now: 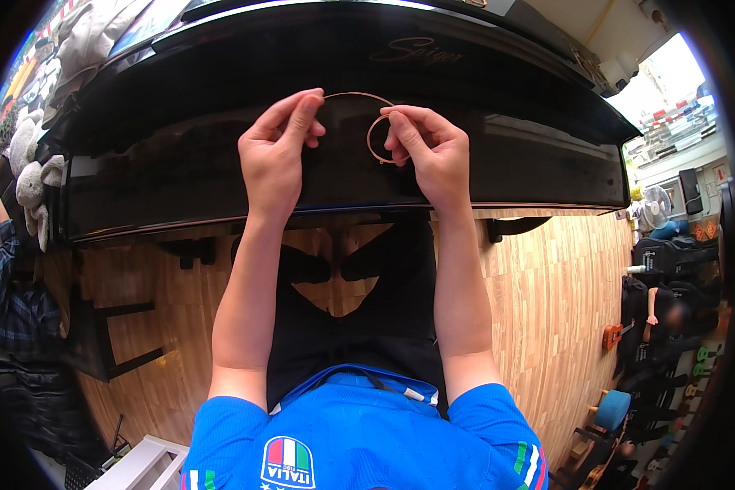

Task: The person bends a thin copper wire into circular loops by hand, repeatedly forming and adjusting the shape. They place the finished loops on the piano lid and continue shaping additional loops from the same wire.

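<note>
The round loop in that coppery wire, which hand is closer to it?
Right. The right hand pinches the round loop at its right side; the left hand is apart from it, off to its left, pinching the coppery wire.

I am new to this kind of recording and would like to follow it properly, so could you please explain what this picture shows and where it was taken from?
There is no machine here: these are a person's own two bare hands. The picture comes from a wide fisheye camera worn on the head and looking down, which is why straight edges bend and the wearer's blue shirt fills the bottom. In front is a glossy black piece of furniture, apparently a closed piano, with a grey plush toy at its left end. The left hand pinches a thin coppery wire, which arcs across to the right hand. There it forms a small loop, held between thumb and fingers.
</note>
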Demonstrator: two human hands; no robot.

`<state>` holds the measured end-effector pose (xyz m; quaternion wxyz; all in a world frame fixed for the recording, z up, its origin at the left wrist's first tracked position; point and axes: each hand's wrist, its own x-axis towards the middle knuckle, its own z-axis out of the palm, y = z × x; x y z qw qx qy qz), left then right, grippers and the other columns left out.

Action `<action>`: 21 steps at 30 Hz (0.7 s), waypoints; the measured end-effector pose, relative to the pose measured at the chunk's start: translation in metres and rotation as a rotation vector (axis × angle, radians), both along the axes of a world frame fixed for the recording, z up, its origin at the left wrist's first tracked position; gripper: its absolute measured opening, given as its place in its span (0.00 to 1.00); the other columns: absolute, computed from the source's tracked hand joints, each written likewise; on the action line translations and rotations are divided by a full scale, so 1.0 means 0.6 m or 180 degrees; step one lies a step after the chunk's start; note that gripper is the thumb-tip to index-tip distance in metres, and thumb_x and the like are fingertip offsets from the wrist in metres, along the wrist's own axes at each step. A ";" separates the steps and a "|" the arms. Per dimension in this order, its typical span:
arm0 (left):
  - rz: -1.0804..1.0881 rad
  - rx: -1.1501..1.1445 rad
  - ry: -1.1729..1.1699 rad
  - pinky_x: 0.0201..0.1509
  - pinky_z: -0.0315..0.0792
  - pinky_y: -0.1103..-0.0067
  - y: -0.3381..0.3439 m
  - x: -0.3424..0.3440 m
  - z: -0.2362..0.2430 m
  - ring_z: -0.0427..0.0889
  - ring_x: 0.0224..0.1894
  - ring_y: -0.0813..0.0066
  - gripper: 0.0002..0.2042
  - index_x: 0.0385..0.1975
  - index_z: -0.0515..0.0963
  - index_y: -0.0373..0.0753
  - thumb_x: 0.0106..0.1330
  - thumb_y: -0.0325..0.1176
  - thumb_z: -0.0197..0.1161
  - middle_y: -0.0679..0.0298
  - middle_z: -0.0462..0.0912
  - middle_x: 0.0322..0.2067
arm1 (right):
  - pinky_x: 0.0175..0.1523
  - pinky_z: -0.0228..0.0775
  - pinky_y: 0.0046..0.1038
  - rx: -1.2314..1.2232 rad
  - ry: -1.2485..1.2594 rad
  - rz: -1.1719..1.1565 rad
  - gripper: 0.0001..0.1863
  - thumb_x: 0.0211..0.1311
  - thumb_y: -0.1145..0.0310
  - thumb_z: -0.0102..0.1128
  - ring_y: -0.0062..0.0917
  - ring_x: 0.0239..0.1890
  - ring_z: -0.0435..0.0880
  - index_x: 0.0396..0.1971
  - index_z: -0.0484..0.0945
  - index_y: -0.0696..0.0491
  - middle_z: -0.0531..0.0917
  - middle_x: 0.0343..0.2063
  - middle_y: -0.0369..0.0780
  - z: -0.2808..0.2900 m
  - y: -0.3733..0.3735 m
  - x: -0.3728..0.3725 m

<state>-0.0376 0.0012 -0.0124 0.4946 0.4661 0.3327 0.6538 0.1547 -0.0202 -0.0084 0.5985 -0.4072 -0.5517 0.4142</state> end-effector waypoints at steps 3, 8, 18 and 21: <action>-0.0217 0.0094 0.0404 0.40 0.75 0.84 -0.003 0.001 0.003 0.83 0.36 0.80 0.12 0.46 0.84 0.33 0.69 0.32 0.66 0.62 0.87 0.40 | 0.31 0.73 0.15 -0.0006 0.0153 0.0057 0.10 0.69 0.67 0.63 0.11 0.25 0.79 0.43 0.85 0.56 0.84 0.24 0.33 0.003 -0.001 0.004; -0.0373 0.0435 0.0983 0.46 0.78 0.83 -0.007 0.010 -0.001 0.85 0.41 0.78 0.08 0.43 0.85 0.33 0.66 0.26 0.67 0.61 0.87 0.41 | 0.32 0.73 0.14 -0.0009 0.0329 0.0272 0.10 0.68 0.68 0.64 0.11 0.28 0.80 0.43 0.86 0.57 0.84 0.28 0.34 0.001 0.000 0.008; -0.1004 0.0097 0.0500 0.46 0.83 0.78 -0.003 -0.002 0.008 0.88 0.40 0.72 0.12 0.49 0.81 0.31 0.70 0.29 0.64 0.55 0.87 0.37 | 0.26 0.62 0.13 0.0312 -0.0311 0.0041 0.08 0.65 0.72 0.66 0.09 0.26 0.73 0.42 0.88 0.53 0.82 0.31 0.31 -0.002 0.002 -0.002; -0.1173 0.0206 0.0631 0.47 0.83 0.77 -0.003 -0.003 0.008 0.88 0.40 0.71 0.13 0.51 0.80 0.31 0.71 0.29 0.62 0.54 0.87 0.37 | 0.24 0.62 0.12 0.0270 -0.0246 -0.0011 0.08 0.65 0.71 0.66 0.08 0.24 0.73 0.42 0.88 0.53 0.82 0.29 0.31 -0.002 0.002 -0.005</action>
